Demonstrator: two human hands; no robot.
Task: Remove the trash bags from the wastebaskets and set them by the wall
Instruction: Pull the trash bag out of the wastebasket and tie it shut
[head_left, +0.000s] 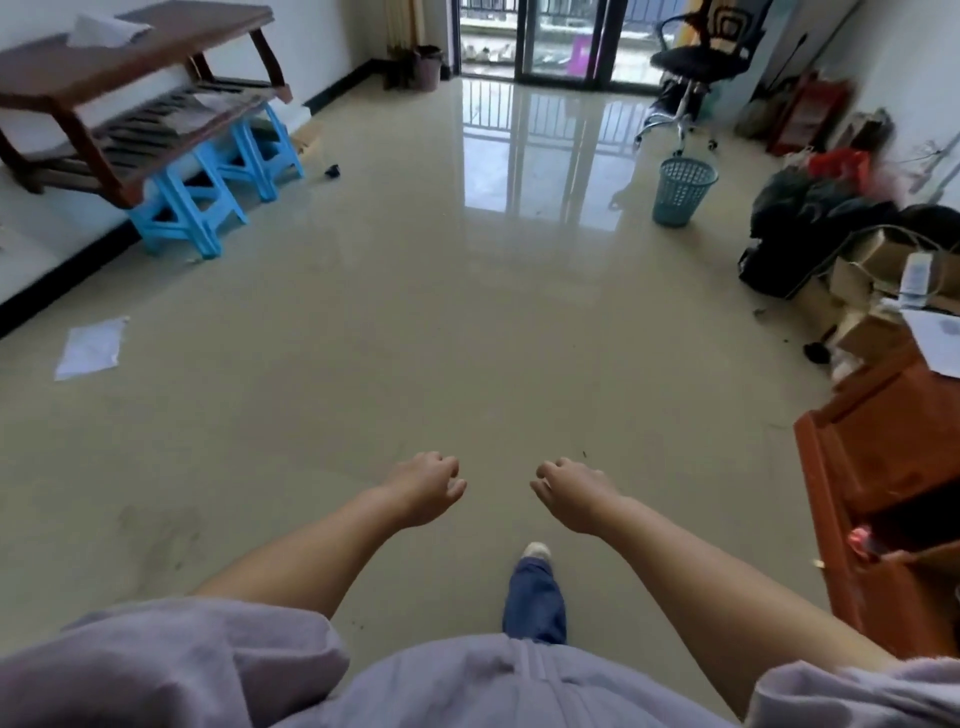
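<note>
A teal mesh wastebasket (681, 191) stands on the shiny floor at the right, far ahead of me; I see no bag in it. A dark pinkish wastebasket (428, 67) with a dark liner sits by the far wall next to the balcony door. Black trash bags (802, 218) lie heaped against the right wall. My left hand (423, 486) and my right hand (574, 491) hang in front of me over bare floor, fingers loosely curled, holding nothing.
A wooden table (124, 67) rests on blue stools (208, 187) at the left wall. An office chair (701, 67) stands at the back right. Cardboard boxes (878, 280) and an orange-brown cabinet (883, 467) line the right side. A white paper (93, 347) lies on the floor at left.
</note>
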